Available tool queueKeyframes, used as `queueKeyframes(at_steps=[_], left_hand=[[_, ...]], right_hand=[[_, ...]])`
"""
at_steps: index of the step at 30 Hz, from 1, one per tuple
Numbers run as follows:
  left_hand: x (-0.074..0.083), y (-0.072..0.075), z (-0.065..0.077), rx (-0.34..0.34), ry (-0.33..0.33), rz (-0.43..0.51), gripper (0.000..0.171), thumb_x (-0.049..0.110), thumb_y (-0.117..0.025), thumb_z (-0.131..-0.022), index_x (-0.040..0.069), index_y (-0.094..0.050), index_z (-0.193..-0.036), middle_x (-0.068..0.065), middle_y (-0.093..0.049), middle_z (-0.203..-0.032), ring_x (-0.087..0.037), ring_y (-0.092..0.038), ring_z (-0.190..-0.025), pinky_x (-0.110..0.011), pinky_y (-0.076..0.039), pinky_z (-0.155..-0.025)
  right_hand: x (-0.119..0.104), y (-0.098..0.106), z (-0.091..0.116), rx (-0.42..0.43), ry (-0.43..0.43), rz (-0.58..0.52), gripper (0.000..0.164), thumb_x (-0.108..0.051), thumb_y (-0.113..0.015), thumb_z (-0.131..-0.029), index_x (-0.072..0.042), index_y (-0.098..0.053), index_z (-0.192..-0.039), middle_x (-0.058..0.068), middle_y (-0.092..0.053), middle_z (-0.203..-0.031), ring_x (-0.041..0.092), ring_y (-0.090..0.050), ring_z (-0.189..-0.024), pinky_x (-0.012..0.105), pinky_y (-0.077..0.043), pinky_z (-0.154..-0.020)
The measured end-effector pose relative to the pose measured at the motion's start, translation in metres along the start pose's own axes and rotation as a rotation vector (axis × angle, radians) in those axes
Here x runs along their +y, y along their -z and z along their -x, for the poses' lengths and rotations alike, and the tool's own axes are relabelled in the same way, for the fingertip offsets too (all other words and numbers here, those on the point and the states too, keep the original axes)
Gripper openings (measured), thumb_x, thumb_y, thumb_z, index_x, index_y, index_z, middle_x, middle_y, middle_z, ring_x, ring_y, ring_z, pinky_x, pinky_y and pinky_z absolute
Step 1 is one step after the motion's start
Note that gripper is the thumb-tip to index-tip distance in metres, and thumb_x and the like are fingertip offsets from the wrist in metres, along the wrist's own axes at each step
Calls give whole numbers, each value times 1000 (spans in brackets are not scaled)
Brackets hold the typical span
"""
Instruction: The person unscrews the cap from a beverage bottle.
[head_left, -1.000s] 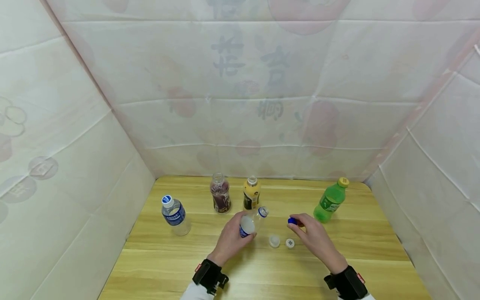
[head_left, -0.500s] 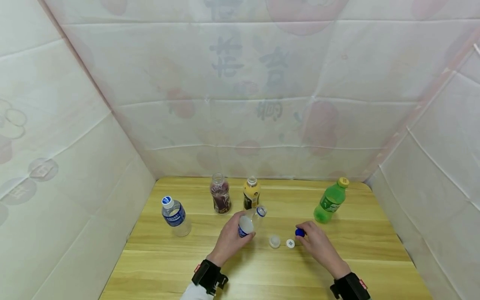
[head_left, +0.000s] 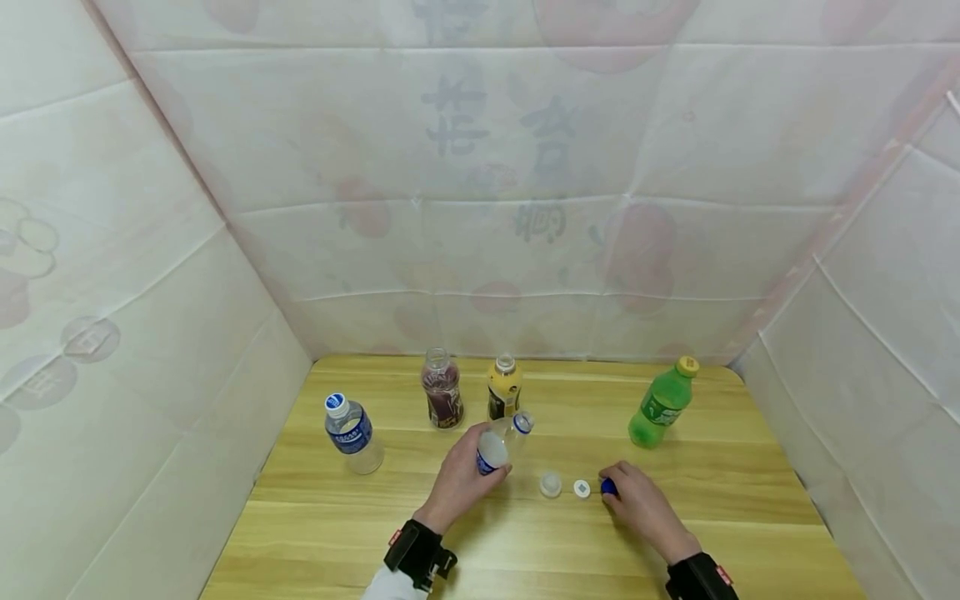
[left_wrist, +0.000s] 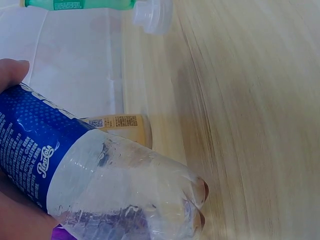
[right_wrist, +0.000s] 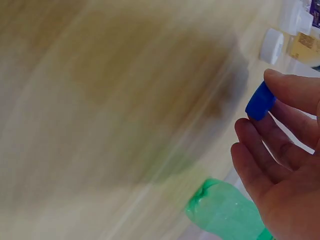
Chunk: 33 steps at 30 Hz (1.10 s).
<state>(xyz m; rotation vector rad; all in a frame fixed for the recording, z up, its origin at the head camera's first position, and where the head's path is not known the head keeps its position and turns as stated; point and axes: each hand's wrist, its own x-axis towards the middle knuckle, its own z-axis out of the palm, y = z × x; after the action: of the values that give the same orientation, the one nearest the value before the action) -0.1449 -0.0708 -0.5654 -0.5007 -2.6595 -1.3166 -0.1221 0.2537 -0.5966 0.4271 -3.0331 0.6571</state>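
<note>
My left hand (head_left: 459, 479) grips a clear plastic soda bottle (left_wrist: 120, 185) with a blue Pepsi label. The bottle is tilted, its uncapped mouth pointing away to the right. Between thumb and fingers, my right hand (head_left: 643, 510) pinches a blue bottle cap (right_wrist: 261, 101) low over the table; whether the cap touches the wood I cannot tell. Just left of that hand lie a small white cap (head_left: 582, 489) and a larger translucent white cap (head_left: 551, 484). Behind the held bottle stands an uncapped yellow bottle (head_left: 504, 387).
An uncapped bottle with a dark purple label (head_left: 442, 393) stands at the back of the wooden table (head_left: 300, 533). A white-capped water bottle (head_left: 352, 435) is on the left, a yellow-capped green bottle (head_left: 662, 404) at the back right. Cloth walls (head_left: 480, 250) enclose the table.
My right hand has moved right and toward me, carrying the blue cap down beside the small white cap. The left hand and its bottle have hardly moved.
</note>
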Motion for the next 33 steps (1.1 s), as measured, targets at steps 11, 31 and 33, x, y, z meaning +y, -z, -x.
queueKeyframes(at_steps=[11,31,33], left_hand=[[1,1,0,-8,19,7,70,22,-87,-84,0,-51,-140,-20,-65,-127,-33,-67,-108,-47,-60,-84],[2,0,0,-23,38,6,70,22,-86,-85,0,-51,-141,-20,-64,-128,-33,-66,-111,-48,-60,-86],[2,0,0,-20,30,9,70,22,-87,-84,0,-51,-140,-20,-64,-128,-33,-67,-110,-48,-60,-85]], right_hand=[[4,-9,1,12,-6,2,31,-4,-85,-83,-5,-72,-111,1,-65,-101,20,-65,-94,43,-58,-84],[1,0,-2,13,-17,-22,36,-12,-82,-89,-3,-69,-121,12,-67,-118,31,-65,-110,49,-55,-94],[-3,4,-5,48,-7,-52,38,-13,-78,-93,0,-66,-126,18,-66,-125,37,-63,-116,53,-53,-97]])
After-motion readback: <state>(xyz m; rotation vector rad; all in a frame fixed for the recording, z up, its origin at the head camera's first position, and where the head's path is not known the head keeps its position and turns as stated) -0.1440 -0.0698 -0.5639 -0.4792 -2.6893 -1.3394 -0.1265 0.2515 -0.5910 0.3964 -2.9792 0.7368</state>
